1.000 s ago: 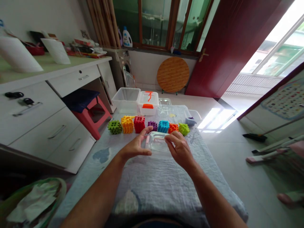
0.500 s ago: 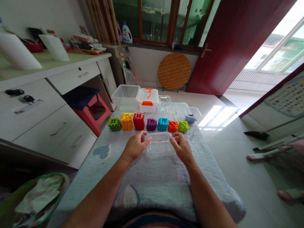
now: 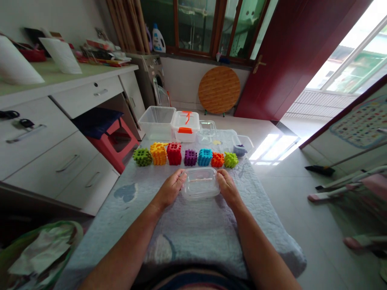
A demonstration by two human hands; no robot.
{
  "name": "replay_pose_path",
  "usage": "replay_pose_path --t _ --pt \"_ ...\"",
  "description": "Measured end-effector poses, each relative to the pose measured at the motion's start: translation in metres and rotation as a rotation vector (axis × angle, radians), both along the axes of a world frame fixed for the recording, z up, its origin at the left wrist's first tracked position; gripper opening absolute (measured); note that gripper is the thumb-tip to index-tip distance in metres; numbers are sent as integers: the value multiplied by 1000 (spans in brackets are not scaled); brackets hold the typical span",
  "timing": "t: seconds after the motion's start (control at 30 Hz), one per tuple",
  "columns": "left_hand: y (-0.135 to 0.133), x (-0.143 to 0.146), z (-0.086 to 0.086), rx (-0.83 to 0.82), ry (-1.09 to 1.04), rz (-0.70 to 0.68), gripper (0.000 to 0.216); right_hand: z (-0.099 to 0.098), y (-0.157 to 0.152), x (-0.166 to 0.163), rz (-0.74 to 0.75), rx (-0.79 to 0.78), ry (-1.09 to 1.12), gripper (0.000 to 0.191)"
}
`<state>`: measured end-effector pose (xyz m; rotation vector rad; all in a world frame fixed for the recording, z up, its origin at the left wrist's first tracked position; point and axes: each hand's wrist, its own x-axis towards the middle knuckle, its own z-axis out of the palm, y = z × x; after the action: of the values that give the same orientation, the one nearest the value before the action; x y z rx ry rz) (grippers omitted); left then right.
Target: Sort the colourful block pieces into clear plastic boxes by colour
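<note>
A clear plastic container (image 3: 200,189) is between my hands, above the near middle of the cloth-covered table (image 3: 133,219). My left hand (image 3: 173,186) is closed on its left end and my right hand (image 3: 226,186) on its right end. Just beyond it runs a row of bumpy block cubes: dark green (image 3: 142,157), yellow (image 3: 159,154), red (image 3: 174,154), purple (image 3: 190,157), blue (image 3: 205,157), orange (image 3: 217,159) and lime green (image 3: 231,160). Neither hand touches the cubes.
Behind the cubes stand a large clear bin (image 3: 157,125), a lidded box with orange latches (image 3: 185,128) and a low clear container (image 3: 207,131). A small container with purple pieces (image 3: 240,150) sits at the right edge. Left of the table is a pink stool (image 3: 116,139).
Both hands have closed more firmly around the ends of the clear container. The whole view has shifted slightly, and the cubes keep their places on the table.
</note>
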<state>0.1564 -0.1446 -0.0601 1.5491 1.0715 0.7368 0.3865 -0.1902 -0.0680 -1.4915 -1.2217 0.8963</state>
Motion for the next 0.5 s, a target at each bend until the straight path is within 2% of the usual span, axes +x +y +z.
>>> replay_pose_path --t 0.23,0.5 --pt "0 -7 3 -100 -65 -55 55 1 -4 -7 -35 -106 172 26" --pt "3 -11 -1 -56 -103 -126 57 -7 0 -7 -77 -66 65 28"
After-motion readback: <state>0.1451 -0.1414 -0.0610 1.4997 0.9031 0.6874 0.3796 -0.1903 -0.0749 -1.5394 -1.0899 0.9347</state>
